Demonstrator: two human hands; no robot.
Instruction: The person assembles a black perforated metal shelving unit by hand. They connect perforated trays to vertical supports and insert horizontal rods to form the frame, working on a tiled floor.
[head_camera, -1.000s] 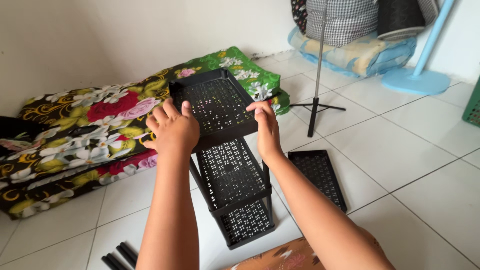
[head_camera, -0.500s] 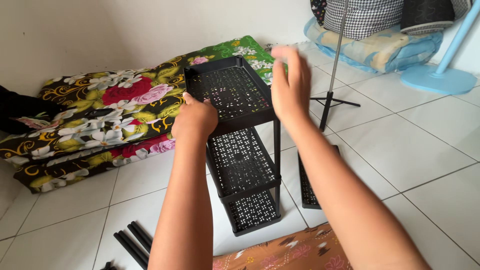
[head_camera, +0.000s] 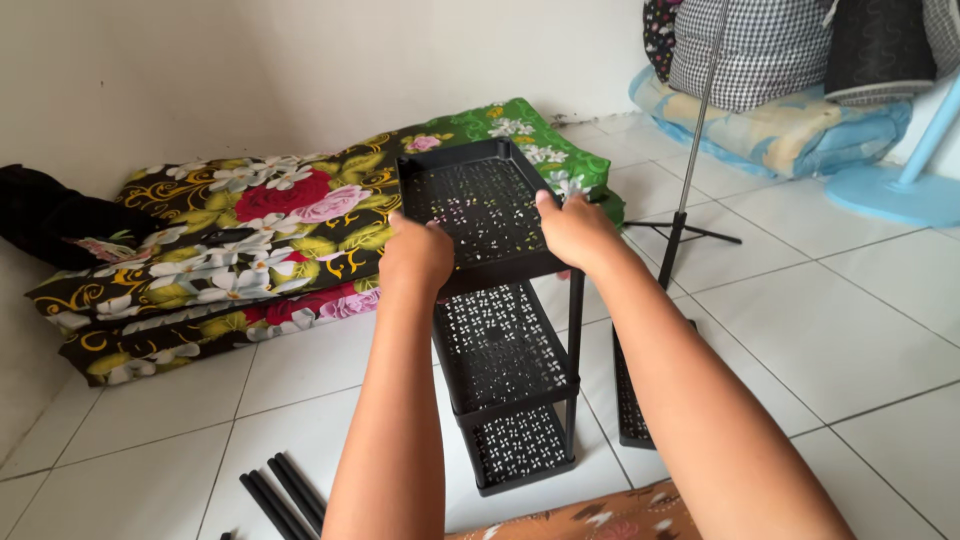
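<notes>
Black plastic rack (head_camera: 505, 400) stands upright on the white tiled floor (head_camera: 800, 330); all positions are referenced to it. Nearest, in front of its base: a patterned brown cloth (head_camera: 590, 520); to the front left, loose black tubes (head_camera: 285, 492) lie on the tiles. Both forearms reach out over the lower perforated shelves, wrists roughly level, elbows low. Left hand (head_camera: 415, 255) grips the near-left rim of the top tray (head_camera: 475, 205), fingers curled over the edge; right hand (head_camera: 575, 228) clasps the near-right rim, thumb on top, fingers wrapped below. Judgement: the two-sided grip keeps the tray level over the corner posts. A spare black tray (head_camera: 630, 400) lies flat just right of the rack. Behind it: floral folded mattress (head_camera: 250, 240); farther right, a thin metal stand (head_camera: 690, 190) and stacked pillows (head_camera: 760, 60).
</notes>
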